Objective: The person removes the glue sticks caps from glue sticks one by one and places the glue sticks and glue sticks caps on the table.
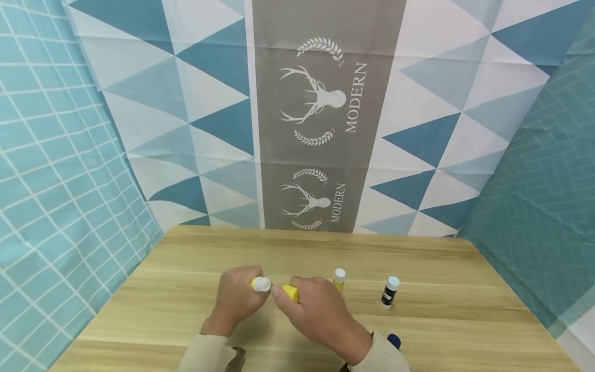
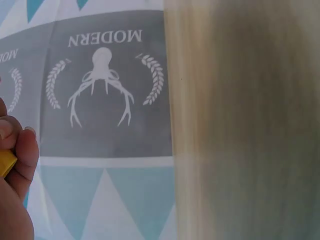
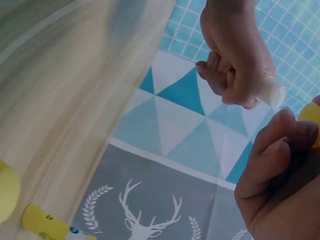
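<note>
My left hand (image 1: pixel 238 295) grips a yellow glue stick (image 1: pixel 253 282) in a curled fist, its bare white end (image 1: pixel 262 284) pointing right. Close beside it, my right hand (image 1: pixel 321 312) pinches a yellow cap (image 1: pixel 291 293) between thumb and fingers. Cap and white end are apart, a short gap between them. From the right wrist view, the left fist (image 3: pixel 237 65) shows the white end (image 3: pixel 272 92) sticking out past it, while the right fingers (image 3: pixel 270 165) curl round the yellow cap (image 3: pixel 311 120). Only the left fingertips (image 2: pixel 27 150) and a bit of yellow appear in the left wrist view.
Behind the right hand stands a yellow tube with a white lid (image 1: pixel 340 275). Farther right is a small black bottle with a white lid (image 1: pixel 390 292). A dark blue lid (image 1: pixel 394 340) shows beside the right sleeve. Patterned cloth (image 1: pixel 316 129) hangs behind the wooden table (image 1: pixel 209 248).
</note>
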Tool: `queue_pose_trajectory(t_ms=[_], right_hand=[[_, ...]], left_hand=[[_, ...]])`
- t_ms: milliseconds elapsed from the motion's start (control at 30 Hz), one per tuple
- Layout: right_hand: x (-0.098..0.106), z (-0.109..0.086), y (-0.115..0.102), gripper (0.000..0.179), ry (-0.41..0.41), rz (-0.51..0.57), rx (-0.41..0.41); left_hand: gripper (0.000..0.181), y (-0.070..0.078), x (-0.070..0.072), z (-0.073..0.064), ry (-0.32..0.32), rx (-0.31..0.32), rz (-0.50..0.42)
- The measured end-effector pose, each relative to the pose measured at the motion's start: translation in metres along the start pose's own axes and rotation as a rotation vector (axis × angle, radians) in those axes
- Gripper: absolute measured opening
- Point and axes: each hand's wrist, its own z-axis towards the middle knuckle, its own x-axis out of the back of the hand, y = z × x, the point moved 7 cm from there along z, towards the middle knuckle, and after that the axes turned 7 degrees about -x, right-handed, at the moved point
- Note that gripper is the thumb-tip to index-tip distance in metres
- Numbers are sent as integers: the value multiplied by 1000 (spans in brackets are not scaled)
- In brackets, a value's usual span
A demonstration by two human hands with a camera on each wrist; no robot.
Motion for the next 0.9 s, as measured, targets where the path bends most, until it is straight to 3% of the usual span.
queue_pose_trajectory(t_ms=[300,567,767,900], right_hand=[[-13,-1,13,55,-76,12,-95],[-20,-4,17,52,-102,-21,-116],[-25,-7,20,51,-141,-11,-127],[-28,-8,19,48,-141,2,-100]], left_hand=[[40,4,-5,-3,-20,44,-50],[38,2,-9,-4,-59,100,-74],[39,-2,-14,-9,-118,177,-112],[39,-2,-16,-9,-134,181,-108]])
